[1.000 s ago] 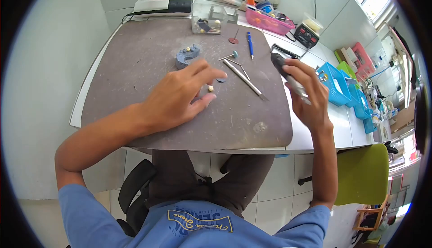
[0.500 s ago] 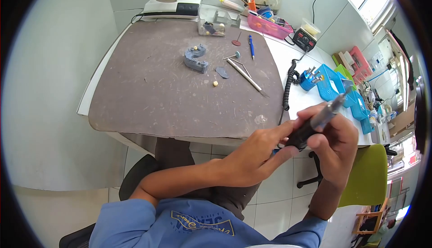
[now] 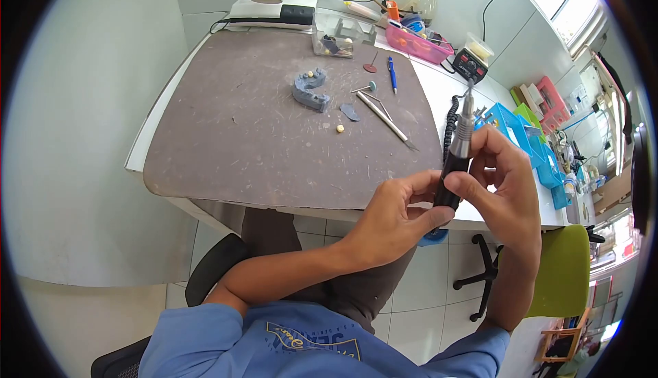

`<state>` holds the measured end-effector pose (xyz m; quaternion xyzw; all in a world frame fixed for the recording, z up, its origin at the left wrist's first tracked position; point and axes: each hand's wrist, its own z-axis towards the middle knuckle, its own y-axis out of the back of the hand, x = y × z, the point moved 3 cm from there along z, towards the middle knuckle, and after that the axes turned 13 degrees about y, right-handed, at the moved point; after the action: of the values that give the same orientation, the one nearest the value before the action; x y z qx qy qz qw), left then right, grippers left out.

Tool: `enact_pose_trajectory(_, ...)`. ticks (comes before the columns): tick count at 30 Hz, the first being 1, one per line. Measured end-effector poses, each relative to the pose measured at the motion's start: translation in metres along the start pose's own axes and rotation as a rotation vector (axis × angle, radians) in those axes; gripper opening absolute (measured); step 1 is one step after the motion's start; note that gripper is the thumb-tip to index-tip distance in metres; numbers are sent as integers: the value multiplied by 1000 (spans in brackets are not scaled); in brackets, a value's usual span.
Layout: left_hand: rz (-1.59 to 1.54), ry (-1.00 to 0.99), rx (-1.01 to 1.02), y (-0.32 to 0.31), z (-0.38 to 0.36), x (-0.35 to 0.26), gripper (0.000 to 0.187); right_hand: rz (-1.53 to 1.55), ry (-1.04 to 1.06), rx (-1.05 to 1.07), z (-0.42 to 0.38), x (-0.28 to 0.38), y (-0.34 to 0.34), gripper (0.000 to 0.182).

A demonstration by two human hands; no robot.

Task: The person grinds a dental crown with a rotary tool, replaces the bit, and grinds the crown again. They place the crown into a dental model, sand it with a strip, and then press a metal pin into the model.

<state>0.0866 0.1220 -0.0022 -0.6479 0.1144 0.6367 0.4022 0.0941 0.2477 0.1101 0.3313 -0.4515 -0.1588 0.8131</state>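
Observation:
A black and silver rotary handpiece (image 3: 463, 139) stands nearly upright, tip away from me, above the table's right front edge. My left hand (image 3: 401, 217) pinches its black lower end between thumb and fingers. My right hand (image 3: 506, 189) grips its black middle from the right, thumb pressed on it. On the brown mat lie a grey dental model (image 3: 310, 93) with a yellowish tooth on it, a loose tooth crown (image 3: 340, 129) and a flat grey piece (image 3: 349, 112). A craft knife (image 3: 384, 119) lies between these and the handpiece.
A blue pen (image 3: 392, 75), a red disc bur (image 3: 370, 67) and a green wheel bur (image 3: 373, 86) lie farther back. Behind them stand a clear box (image 3: 334, 45), a pink basket (image 3: 419, 43) and a control unit (image 3: 470, 66). Blue baskets (image 3: 510, 128) line the right side.
The handpiece has turned from slanting right to nearly upright. My right hand has shifted down its body, while my left hand still holds the lower end.

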Motion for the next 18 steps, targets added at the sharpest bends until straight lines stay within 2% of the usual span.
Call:
enact_pose_trajectory(2,-32,-24,-16,-1,0,7,37,-33,24,-103,3,-1,-8,27)
enact_pose_trajectory(7,-88,12,38,-12,1,24,38,-41,-10,-104,39,-20,-8,33)
enact_pose_trajectory(11,-256,56,-32,-18,-5,35,41,-43,-18,15,62,-31,-17,32)
enact_pose_trajectory(13,-288,55,-81,-15,-10,42,41,310,-98,-25,69,-41,-25,31)
enact_pose_trajectory(15,-308,135,-35,-14,-16,56,41,416,-120,-69,83,-62,-26,28)
enact_pose_trajectory(17,-272,163,-20,-17,-27,68,41,-168,-70,-48,98,-83,-22,27)
enact_pose_trajectory(18,-235,187,-2,-21,-31,73,42,-165,-69,-48,102,-95,-24,27)
